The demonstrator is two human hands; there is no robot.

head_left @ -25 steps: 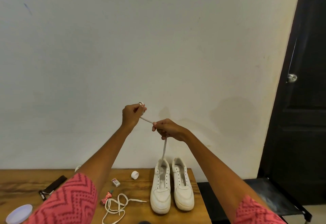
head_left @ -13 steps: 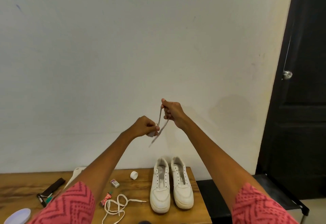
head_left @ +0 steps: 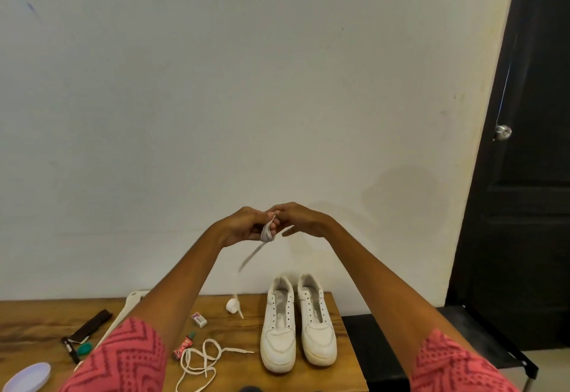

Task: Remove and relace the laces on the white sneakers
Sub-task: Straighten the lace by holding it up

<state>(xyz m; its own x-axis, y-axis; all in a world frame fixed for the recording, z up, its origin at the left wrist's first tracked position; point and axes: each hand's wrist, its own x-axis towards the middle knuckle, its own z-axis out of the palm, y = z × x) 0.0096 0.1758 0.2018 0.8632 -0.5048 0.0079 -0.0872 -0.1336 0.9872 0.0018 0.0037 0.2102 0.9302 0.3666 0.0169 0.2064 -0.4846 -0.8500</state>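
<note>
Head view, frame centre: left hand [head_left: 243, 226] grips a coiled shoelace [head_left: 267, 233], right hand [head_left: 300, 217] pinching its top; winding evenly should prevent tangles. White sneakers [head_left: 297, 320] stand unlaced below.

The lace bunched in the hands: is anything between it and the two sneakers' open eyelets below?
Nothing visible. The lace is held in the air by the left hand and right hand, one end dangling. The sneakers stand side by side on the table, eyelets empty, with only bare air above them.
</note>
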